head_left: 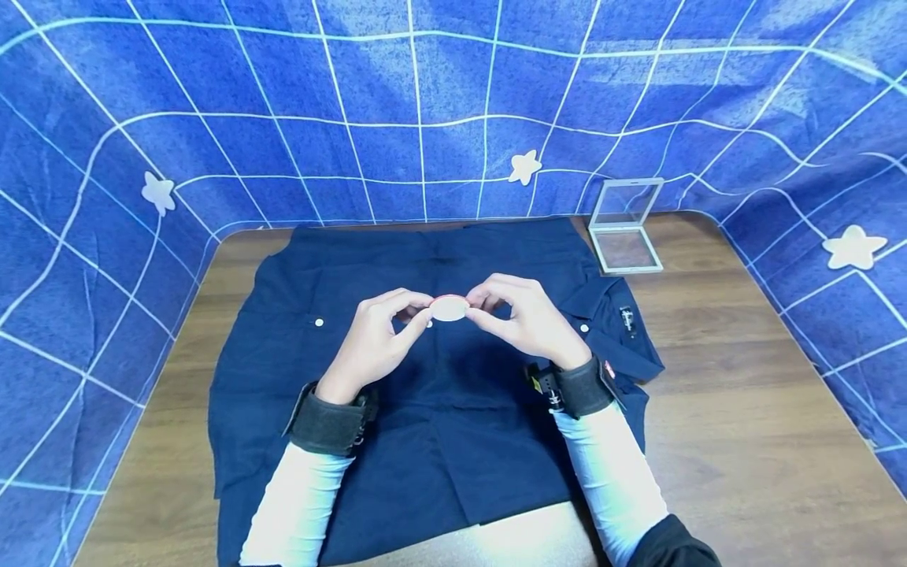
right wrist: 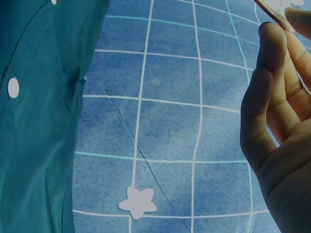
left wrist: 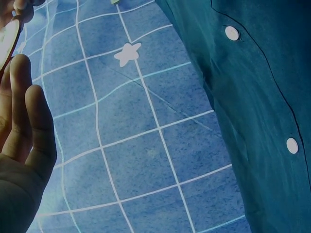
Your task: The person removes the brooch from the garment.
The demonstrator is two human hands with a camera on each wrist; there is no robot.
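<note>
Both hands are pinching a small white disc (head_left: 449,308) between their fingertips, the left hand (head_left: 374,344) on its left edge and the right hand (head_left: 527,320) on its right. The disc is hovering above a dark blue shirt (head_left: 425,441), and a clear case (head_left: 625,227) is sitting well beyond the right fingers.

Wooden table (head_left: 744,409) before blue grid-patterned, star-dotted cloth backdrop (head_left: 425,102)

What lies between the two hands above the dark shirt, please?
In the head view, a small white disc sits between the left hand and right hand, pinched by both above the shirt.
</note>
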